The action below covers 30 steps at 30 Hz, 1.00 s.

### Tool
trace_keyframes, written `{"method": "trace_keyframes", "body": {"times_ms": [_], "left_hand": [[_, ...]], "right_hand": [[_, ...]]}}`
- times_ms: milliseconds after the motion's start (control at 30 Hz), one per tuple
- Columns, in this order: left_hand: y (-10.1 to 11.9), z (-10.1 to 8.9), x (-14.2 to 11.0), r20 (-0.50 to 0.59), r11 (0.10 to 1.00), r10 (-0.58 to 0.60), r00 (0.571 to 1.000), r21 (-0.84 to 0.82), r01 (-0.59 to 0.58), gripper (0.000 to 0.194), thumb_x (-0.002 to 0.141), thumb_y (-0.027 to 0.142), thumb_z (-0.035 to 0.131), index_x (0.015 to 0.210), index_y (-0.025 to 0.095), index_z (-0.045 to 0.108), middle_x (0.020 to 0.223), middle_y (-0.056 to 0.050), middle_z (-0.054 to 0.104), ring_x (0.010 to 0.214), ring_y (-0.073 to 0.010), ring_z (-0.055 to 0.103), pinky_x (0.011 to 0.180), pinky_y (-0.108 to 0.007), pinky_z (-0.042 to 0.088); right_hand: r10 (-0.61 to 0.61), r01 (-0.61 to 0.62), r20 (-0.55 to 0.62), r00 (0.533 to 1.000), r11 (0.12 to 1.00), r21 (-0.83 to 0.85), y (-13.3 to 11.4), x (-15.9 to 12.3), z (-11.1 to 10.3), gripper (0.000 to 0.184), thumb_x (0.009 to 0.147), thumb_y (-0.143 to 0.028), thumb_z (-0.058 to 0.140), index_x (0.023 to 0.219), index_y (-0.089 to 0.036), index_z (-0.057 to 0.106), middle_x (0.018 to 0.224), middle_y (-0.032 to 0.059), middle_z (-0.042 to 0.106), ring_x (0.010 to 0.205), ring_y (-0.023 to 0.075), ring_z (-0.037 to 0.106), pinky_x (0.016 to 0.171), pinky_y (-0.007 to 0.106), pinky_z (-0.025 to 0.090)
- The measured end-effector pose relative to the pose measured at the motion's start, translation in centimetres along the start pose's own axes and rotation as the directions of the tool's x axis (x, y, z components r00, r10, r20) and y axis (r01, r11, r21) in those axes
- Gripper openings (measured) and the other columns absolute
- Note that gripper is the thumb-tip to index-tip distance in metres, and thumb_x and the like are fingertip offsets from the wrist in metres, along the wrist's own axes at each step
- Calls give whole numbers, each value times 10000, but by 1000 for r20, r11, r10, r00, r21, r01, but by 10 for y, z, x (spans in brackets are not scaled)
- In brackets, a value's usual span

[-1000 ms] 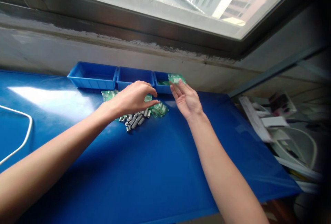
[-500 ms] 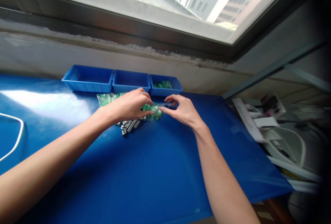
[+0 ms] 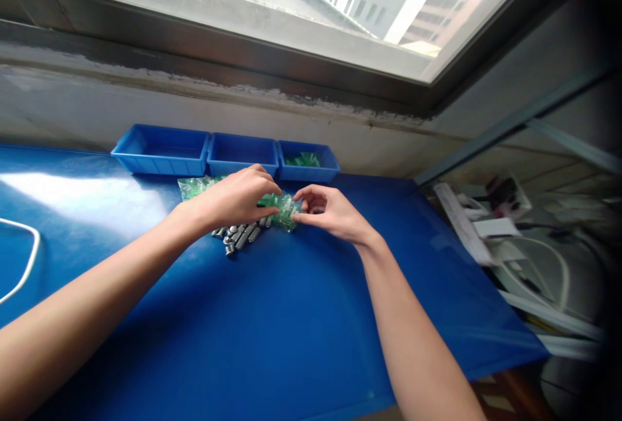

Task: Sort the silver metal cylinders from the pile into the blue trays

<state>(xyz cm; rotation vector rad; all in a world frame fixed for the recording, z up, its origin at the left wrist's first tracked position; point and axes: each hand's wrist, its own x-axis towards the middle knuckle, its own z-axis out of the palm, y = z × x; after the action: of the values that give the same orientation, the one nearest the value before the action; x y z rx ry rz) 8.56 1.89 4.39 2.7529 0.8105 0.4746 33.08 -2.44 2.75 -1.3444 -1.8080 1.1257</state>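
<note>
Small clear plastic packets with green contents (image 3: 284, 209) lie in a heap at the back of the blue table. My left hand (image 3: 240, 195) is over the heap, palm down, thumb and fingers apart on either side of some green packets. My right hand (image 3: 330, 212) is at the heap's right end, fingers curled and thumb against a packet's edge; the contact is partly hidden. More green packets (image 3: 192, 186) show behind my left wrist. Short silvery metal cylinders (image 3: 240, 236) lie in a loose pile just below my left hand.
Three blue bins stand in a row along the wall: a left bin (image 3: 162, 163), a middle bin (image 3: 243, 167) and a right bin (image 3: 308, 173) with green pieces inside. A white cable (image 3: 33, 259) lies at left. Cluttered items (image 3: 505, 227) sit beyond the table's right edge.
My right hand has moved slightly left and down to the packets, its fingers curling closer together. My left hand stays over the heap. The view has shifted slightly.
</note>
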Motion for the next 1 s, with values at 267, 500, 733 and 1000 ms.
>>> {"method": "trace_keyframes", "body": {"times_ms": [267, 500, 733, 1000], "left_hand": [[3, -12, 2, -59, 979, -79, 995, -193, 66, 354, 922, 449, 655, 1089, 158, 770, 1046, -98, 784, 954, -241, 708, 788, -299, 507], [5, -27, 3, -20, 854, -228, 973, -485, 190, 321, 870, 465, 699, 881, 159, 795, 818, -41, 782, 742, -173, 678, 611, -230, 444], [-2, -21, 4, -115, 850, -335, 935, -465, 248, 348, 878, 493, 687, 870, 160, 788, 856, -60, 789, 774, -189, 703, 657, -250, 489], [0, -11, 3, -178, 966, -173, 969, -223, 132, 256, 944, 372, 620, 945, 173, 782, 932, -70, 788, 862, -205, 722, 773, -289, 501]], "right_hand": [[37, -5, -87, 996, 938, 346, -8, 2, 7, 358, 651, -405, 913, 819, -174, 698, 805, 1, 688, 684, 128, 634, 690, 280, 561], [29, 34, -138, 990, 899, 436, -11, 4, 12, 340, 700, -442, 887, 867, -191, 731, 848, 18, 736, 780, 163, 701, 737, 306, 613], [92, 6, -192, 977, 890, 456, -8, 6, 15, 311, 711, -438, 886, 844, -184, 767, 740, 26, 759, 689, 165, 733, 642, 260, 601], [235, 125, -460, 856, 770, 626, 2, 27, 4, 347, 687, -337, 884, 981, -220, 742, 1087, 59, 798, 1030, 214, 768, 859, 286, 627]]}}
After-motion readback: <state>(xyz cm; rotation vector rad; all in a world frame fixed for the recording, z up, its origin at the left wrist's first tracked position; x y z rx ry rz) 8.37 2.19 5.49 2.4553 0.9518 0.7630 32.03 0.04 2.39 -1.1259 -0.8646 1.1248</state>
